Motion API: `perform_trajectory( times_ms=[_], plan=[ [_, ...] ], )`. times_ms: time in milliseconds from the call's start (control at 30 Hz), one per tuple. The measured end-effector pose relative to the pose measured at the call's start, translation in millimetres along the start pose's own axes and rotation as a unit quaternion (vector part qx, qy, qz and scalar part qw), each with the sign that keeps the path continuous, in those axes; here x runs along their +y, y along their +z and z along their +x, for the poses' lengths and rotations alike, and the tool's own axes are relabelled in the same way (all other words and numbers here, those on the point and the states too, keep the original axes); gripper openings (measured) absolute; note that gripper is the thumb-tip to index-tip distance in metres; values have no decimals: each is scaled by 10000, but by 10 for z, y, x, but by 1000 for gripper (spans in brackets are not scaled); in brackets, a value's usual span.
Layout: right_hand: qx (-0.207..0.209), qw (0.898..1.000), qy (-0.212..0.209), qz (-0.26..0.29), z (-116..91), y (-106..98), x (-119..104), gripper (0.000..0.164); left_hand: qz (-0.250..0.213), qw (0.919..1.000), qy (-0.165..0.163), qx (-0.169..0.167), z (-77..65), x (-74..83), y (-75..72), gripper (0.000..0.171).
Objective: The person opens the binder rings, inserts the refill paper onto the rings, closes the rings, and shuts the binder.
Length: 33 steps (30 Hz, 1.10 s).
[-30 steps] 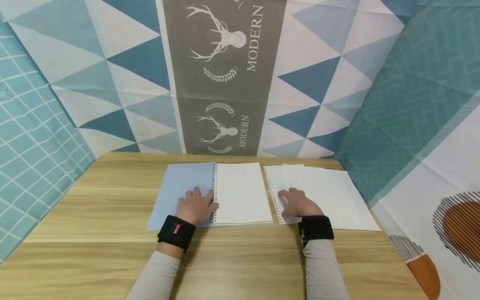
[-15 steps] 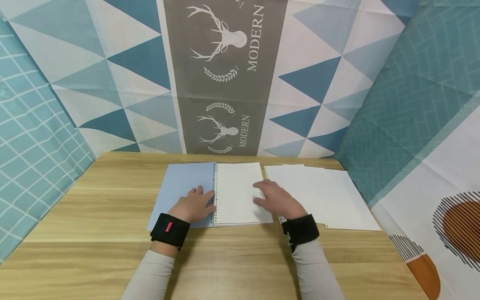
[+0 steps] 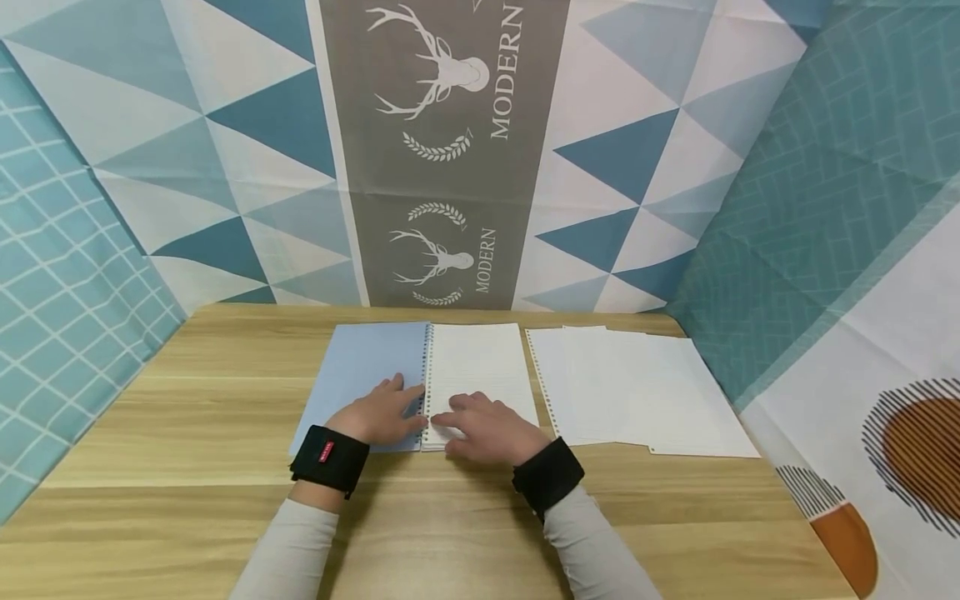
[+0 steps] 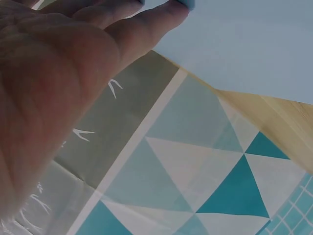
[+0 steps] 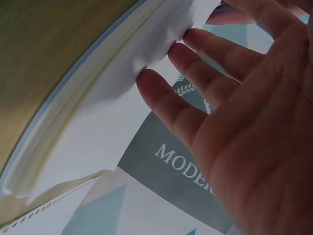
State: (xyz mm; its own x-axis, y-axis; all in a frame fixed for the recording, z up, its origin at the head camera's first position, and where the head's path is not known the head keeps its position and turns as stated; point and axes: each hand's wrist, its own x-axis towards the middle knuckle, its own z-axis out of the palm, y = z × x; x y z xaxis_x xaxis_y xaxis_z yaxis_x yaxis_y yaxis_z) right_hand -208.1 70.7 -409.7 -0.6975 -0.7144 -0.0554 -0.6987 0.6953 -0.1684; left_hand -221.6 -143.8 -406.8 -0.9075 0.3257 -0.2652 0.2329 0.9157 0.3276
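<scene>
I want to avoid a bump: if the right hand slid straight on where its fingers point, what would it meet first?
Most likely the left hand, its thumb just ahead by the spiral binding of the blue-covered, white-paged notebook, though depth is unclear.

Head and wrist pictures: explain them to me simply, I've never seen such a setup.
There is no machine here: a person works with bare hands, wearing a camera on the head and one on each wrist. The head picture looks forward and down over everything; each wrist picture shows one hand close up.

On the table lies an open spiral notebook, blue cover to the left, white page to the right. Loose sheets overlap beside it, further right.

The left hand rests on the cover near the spiral; the right hand has its fingertips on the page. Neither hand appears to grip anything.
</scene>
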Motion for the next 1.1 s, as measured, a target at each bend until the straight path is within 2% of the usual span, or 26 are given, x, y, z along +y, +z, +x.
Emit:
perform_trajectory(
  times_ms=[100,267,400,733,1100],
  plan=[
    [-146,9999,59,-40,-19,-11,-29,48,61,10000,22,-21,4,-19,7,65],
    [-465,9986,157,191,-39,-47,-47,66,80,10000,-43,7,5,-25,-3,64],
    [-643,9972,281,238,-37,-29,-56,72,53,9999,-85,-18,4,-22,-3,64],
    [-821,9942,432,538,-24,-15,-71,71,-29,9999,-111,-67,8,-22,-2,63],
    [-832,9933,297,744,-18,-22,-74,70,-109,9999,-71,-90,-3,-10,-19,63]
  ],
)
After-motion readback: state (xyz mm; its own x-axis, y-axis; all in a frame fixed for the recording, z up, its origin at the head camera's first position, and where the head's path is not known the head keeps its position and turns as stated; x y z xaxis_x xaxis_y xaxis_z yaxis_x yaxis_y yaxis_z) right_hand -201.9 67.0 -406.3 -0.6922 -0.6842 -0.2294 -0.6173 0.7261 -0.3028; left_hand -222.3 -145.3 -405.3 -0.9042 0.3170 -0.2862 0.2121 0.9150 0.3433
